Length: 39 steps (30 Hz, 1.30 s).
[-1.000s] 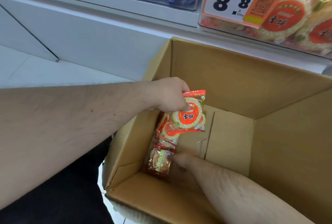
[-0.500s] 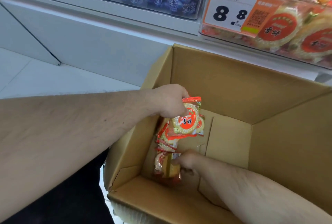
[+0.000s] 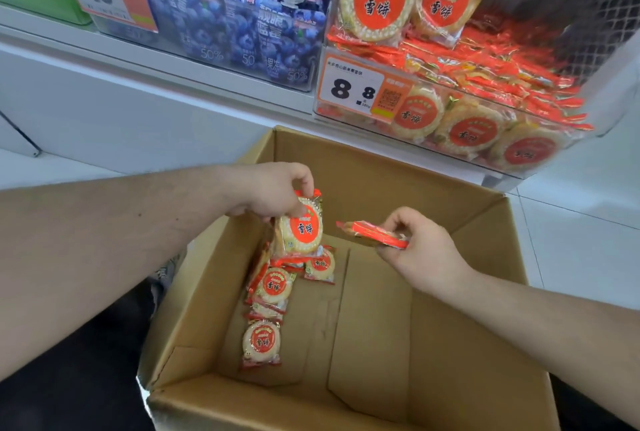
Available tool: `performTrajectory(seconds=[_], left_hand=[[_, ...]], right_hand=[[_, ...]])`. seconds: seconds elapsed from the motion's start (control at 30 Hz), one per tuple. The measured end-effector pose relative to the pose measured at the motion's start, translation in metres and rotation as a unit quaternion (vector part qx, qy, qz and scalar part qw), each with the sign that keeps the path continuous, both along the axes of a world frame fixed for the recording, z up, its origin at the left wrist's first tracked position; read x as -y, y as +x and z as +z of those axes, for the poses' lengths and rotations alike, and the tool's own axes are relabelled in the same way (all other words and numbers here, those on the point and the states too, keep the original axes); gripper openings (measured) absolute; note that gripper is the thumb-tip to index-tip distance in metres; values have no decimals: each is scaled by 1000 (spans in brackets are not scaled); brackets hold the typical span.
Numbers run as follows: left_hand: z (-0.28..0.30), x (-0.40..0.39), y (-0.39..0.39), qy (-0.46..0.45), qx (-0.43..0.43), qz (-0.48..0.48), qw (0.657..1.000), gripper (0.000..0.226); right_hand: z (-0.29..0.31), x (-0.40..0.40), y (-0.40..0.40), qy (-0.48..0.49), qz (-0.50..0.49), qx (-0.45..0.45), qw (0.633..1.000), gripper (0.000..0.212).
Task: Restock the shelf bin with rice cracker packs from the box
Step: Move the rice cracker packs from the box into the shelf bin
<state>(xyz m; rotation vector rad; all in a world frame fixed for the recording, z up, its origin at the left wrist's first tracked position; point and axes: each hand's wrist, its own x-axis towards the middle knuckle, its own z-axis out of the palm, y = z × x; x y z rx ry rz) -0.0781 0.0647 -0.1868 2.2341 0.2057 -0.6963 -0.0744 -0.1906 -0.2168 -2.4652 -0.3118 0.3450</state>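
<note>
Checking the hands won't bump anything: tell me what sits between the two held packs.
Nothing. In the head view, the pack in the left hand and the pack in the right hand are separated only by air, with the box's bare cardboard behind.

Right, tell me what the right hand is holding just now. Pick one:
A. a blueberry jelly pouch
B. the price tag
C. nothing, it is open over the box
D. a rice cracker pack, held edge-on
D: the right hand pinches a rice cracker pack seen edge-on above the cardboard box, while the left hand grips another pack by its top.
</note>
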Motion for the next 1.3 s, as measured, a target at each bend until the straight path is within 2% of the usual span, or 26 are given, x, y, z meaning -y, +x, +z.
performTrajectory(seconds=[0.07,0.17,0.3,0.4,0.53,0.63,0.73,0.9,1.1,1.23,1.3], left_hand=[[2,0,0,-5,-2,-8,1000,16],[7,1,0,-24,5,-16,1000,17],[18,5,1,-69,20,-15,997,23],[26,7,1,-92,29,-19,995,28],[33,10,2,-105,53,-16,993,25],[34,13,4,-135,77,36,987,26],[38,19,4,-186,42,56,980,27],[45,26,3,-243,-5,54,969,25],[55,23,6,-329,-44,21,943,29],[58,26,1,-278,-8,-51,959,18],[56,27,2,-255,6,-49,966,20]], right_hand=[[5,10,-8,44,59,127,989,32],[12,19,-10,74,167,290,940,29],[18,17,-5,79,199,377,901,54],[22,13,-6,96,177,403,893,58],[33,14,-3,84,144,427,889,26],[44,11,5,41,116,477,870,20],[53,4,6,81,169,524,831,22],[53,-1,5,99,235,543,800,27],[50,3,9,84,240,531,808,61],[47,1,6,53,258,497,827,52],[46,4,1,61,253,451,854,39]])
